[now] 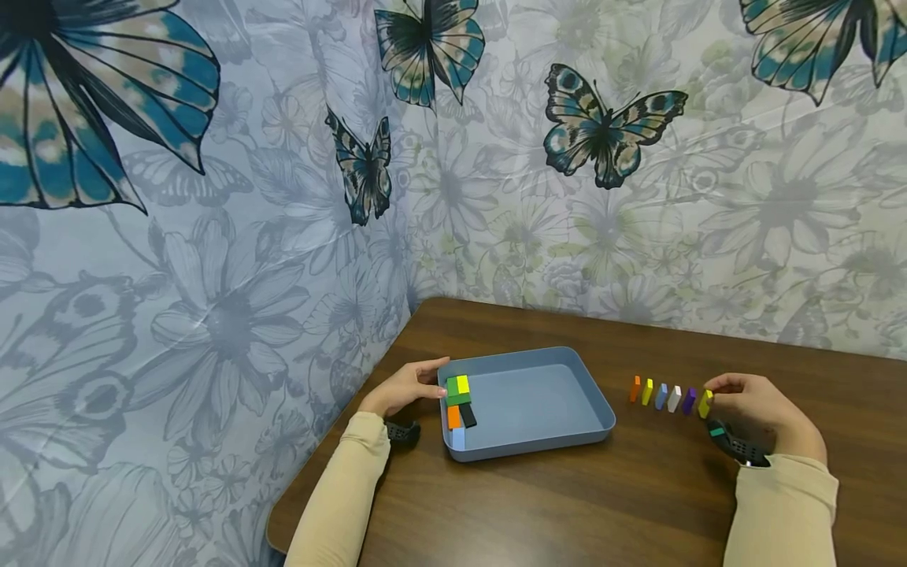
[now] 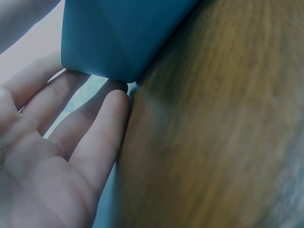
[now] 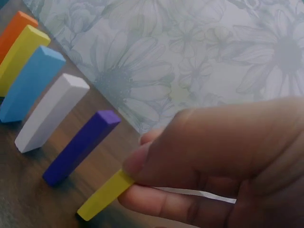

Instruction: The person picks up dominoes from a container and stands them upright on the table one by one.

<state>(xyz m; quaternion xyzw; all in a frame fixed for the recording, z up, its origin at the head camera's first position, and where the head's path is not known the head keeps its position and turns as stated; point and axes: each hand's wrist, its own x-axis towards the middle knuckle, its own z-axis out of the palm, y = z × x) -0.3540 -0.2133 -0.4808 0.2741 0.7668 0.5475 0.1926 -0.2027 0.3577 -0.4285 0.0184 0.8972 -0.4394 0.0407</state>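
My left hand is at the left end of a blue-grey tray. In the left wrist view its fingers are fairly straight, tips right at the tray's outer wall. The thumb tip reaches the rim. With thumb and fingertips my right hand pinches the upper end of a yellow domino block standing on the table. Beside it a row of upright blocks runs leftward: purple, white, light blue, yellow and orange.
Along the tray's left side lie several flat blocks, among them green, yellow, orange, black and light blue. A wooden table carries everything. Butterfly-patterned cloth rises behind and at left.
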